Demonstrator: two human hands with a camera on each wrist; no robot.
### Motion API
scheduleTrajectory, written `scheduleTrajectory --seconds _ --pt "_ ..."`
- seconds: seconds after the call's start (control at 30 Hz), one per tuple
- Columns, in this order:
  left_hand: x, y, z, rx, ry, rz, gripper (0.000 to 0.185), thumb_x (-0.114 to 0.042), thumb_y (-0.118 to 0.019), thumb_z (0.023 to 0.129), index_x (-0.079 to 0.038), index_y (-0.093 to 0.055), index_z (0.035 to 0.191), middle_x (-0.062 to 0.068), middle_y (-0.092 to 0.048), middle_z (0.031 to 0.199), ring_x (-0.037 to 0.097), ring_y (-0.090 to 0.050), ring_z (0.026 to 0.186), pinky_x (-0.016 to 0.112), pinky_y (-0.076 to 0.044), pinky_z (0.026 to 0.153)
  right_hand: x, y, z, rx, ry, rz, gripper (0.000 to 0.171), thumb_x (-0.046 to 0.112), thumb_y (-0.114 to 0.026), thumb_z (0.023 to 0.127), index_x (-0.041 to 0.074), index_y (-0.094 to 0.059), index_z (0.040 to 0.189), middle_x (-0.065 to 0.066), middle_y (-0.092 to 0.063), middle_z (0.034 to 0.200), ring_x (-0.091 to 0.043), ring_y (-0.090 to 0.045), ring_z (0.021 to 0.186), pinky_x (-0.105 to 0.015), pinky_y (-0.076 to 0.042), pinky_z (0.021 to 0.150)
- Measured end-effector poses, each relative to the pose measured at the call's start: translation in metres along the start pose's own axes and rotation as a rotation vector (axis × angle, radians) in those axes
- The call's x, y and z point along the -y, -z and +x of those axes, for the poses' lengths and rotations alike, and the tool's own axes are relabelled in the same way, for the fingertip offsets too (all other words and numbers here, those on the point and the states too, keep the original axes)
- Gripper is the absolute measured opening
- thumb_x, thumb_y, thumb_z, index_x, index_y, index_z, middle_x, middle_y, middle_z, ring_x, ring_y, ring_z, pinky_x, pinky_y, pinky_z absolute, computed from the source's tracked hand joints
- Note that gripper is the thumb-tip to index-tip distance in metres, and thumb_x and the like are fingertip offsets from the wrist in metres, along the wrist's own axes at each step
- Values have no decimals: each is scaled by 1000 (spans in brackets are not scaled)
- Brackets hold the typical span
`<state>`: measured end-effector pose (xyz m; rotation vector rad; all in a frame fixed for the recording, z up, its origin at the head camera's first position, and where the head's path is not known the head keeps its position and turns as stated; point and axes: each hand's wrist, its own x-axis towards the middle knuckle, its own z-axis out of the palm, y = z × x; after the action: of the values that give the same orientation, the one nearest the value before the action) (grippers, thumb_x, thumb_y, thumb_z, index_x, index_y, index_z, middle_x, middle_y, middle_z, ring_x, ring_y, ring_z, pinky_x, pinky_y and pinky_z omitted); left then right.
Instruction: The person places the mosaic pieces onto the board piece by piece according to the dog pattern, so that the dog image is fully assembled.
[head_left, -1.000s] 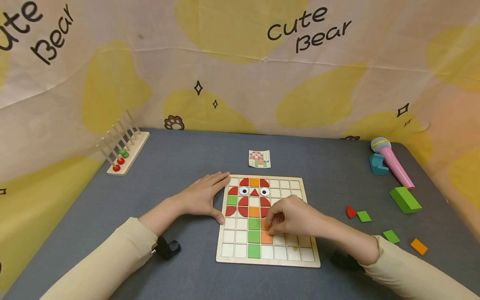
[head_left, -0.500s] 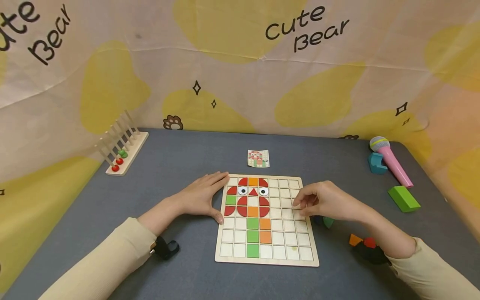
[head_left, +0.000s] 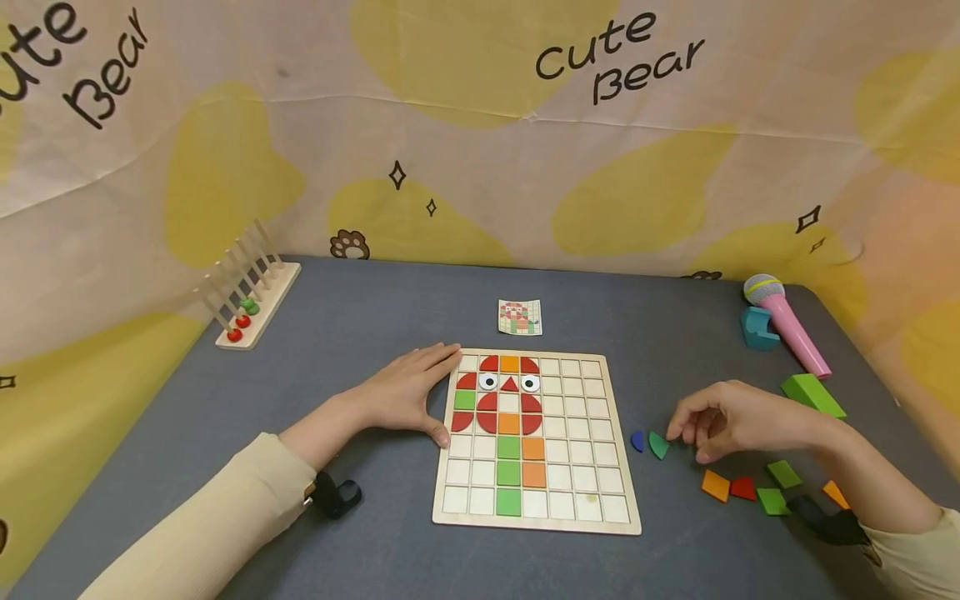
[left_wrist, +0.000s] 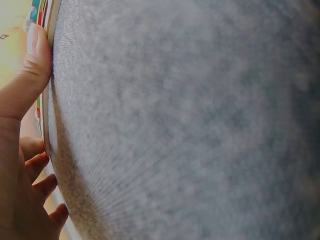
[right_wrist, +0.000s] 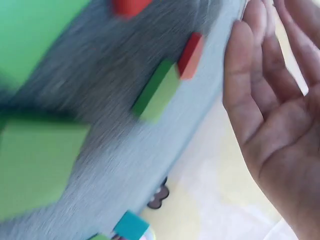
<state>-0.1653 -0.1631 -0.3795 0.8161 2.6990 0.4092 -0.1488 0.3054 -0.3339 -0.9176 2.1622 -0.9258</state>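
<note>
A wooden grid board (head_left: 536, 525) lies mid-table, with red, orange and green tiles and two eye pieces set in its cells. My left hand (head_left: 405, 392) rests along its left edge, thumb and fingers spread; the left wrist view shows the thumb (left_wrist: 37, 60) against the board's side. Right of the board, my right hand (head_left: 738, 425) hovers with loosely bent fingers and nothing between them. Its fingertips are right by a dark green quarter-circle tile (head_left: 658, 445), beside a small blue piece (head_left: 637, 441). The right wrist view shows the bare palm (right_wrist: 295, 135).
Loose orange (head_left: 716, 486), red (head_left: 743, 488) and green tiles (head_left: 784, 474) lie below my right hand. Behind it are a green block (head_left: 813, 395), a teal block (head_left: 759, 328) and a pink toy microphone (head_left: 797, 333). A picture card (head_left: 520, 317) and a pegged stand (head_left: 258, 321) sit further back.
My right hand has left an orange tile on the board and moved right to the loose tiles, by the dark green one. My left hand has stayed at the board's edge.
</note>
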Motion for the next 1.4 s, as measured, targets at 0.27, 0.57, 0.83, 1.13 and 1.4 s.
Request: scheduleTrajectory --seconds 0.27,0.57,0.83,1.13,1.4 --pt "0 0 1 5 6 -3 126 -69 -79 64 -13 -19 159 5 -16 168 30 -15 157 53 -17 127 -13 -2 -16 131 57 51 34 7 -79 76 14 -70 108 -10 -64 90 -17 -60 81 -24 -56 64" --pt "-1 1 1 -8 -1 -8 126 -68 -80 64 -12 -20 159 6 -17 168 31 -16 156 54 -18 127 -17 -4 -16 117 40 -70 35 5 -81 67 20 -68 96 -3 -60 81 -7 -55 73 -19 -49 57" --pt "-1 0 0 -12 -6 -4 126 -69 -80 63 -11 -21 159 8 -18 167 33 -17 156 56 -19 126 -14 -5 -14 95 -23 -122 30 9 -84 66 22 -67 87 0 -58 76 1 -51 69 -18 -46 54" --pt "-1 0 -1 -9 -6 6 126 -70 -80 63 -11 -21 158 7 -18 168 33 -17 156 56 -19 126 -8 -4 -7 83 -82 -143 21 13 -83 70 18 -64 76 6 -61 70 2 -51 62 -19 -46 52" --pt "0 0 0 -2 1 5 127 -69 -80 63 -13 -19 159 5 -17 168 31 -15 156 53 -18 127 2 -6 3 41 22 -141 18 11 -79 78 20 -63 76 6 -59 65 6 -48 58 -17 -43 49"
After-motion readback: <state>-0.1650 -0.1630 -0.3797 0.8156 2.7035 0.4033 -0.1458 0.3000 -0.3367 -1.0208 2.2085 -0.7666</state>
